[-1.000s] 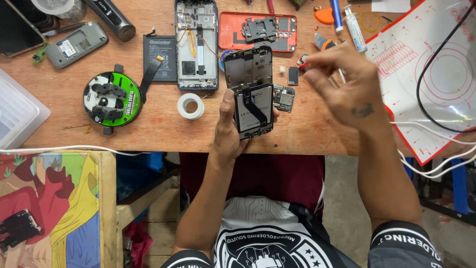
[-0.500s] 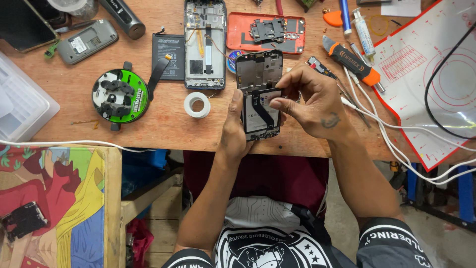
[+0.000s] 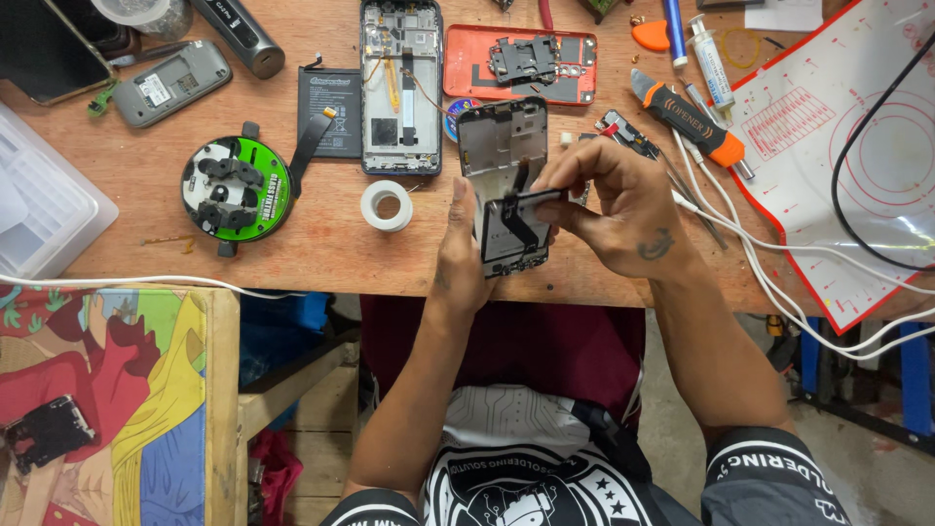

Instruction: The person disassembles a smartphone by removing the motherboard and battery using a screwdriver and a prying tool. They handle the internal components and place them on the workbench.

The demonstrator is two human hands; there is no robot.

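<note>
1. The opened phone (image 3: 502, 190) is a flat grey rectangle with its back cover off, showing a pale metal frame above and a dark board with a black ribbon strip lower down. It is held upright above the near edge of the counter (image 3: 321, 244), a worn, reddish-brown wooden top.
2. The left hand (image 3: 458, 258) grips the phone from its left side and below; the thumb lies along the left edge, and the other fingers are hidden behind the body.
3. The right hand (image 3: 618, 209) comes in from the right. Its fingers (image 3: 560, 175) are curled and pressed together, pinching a thin dark strip (image 3: 526, 200) that lies across the middle of the phone. Whether it is a tool or part of the ribbon cannot be told.
4. Just behind the phone lies a second stripped phone (image 3: 401, 88), long and grey, with yellow and copper-coloured wiring inside.
5. To its left is a flat black battery (image 3: 329, 97), and further left a round green and black disc (image 3: 237, 188).
6. A small white roll of tape (image 3: 386, 206) sits close to the left hand.
7. A glossy orange-red back cover (image 3: 521, 63) lies behind the right hand, with a grey metal part on it.
8. An orange and black screwdriver (image 3: 687, 117) rests to the right, beside white cables (image 3: 779, 282) and a pale mat with red edging (image 3: 838, 175).
</note>
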